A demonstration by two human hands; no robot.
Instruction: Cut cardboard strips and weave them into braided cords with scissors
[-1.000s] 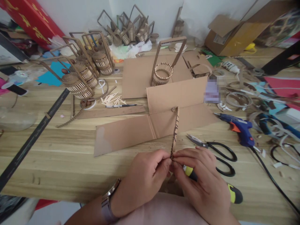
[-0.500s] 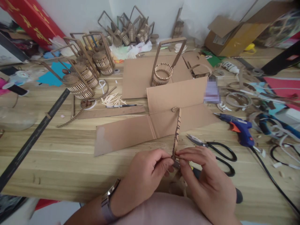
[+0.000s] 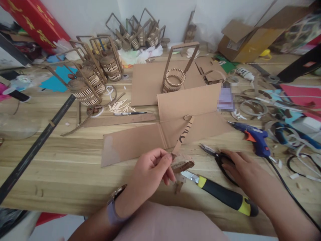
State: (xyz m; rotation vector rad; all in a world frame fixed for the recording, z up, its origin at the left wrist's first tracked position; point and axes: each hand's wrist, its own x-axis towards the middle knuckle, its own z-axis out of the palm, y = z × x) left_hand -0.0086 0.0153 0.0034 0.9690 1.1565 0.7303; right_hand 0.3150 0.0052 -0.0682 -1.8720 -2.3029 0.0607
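My left hand (image 3: 152, 167) pinches the near end of a long narrow cardboard strip (image 3: 185, 131) that leans up and away over the flat cardboard sheets (image 3: 140, 139). My right hand (image 3: 238, 165) lies on the handles of the black scissors (image 3: 222, 157) to the right, its fingers curled over the loops. A utility knife (image 3: 220, 193) with a black and yellow handle lies on the wooden table (image 3: 62, 167) between my hands, blade out.
A blue glue gun (image 3: 253, 137) with its black cord lies at the right. Cardboard baskets (image 3: 87, 85) stand at the back left, one basket (image 3: 174, 78) sits mid-table. Toothpicks (image 3: 120, 107), a pen, a long black strip (image 3: 37, 147), boxes and paper scraps surround the work.
My right hand let go of the strip and moved right onto the scissors, uncovering the knife. The strip now tilts in my left hand alone.
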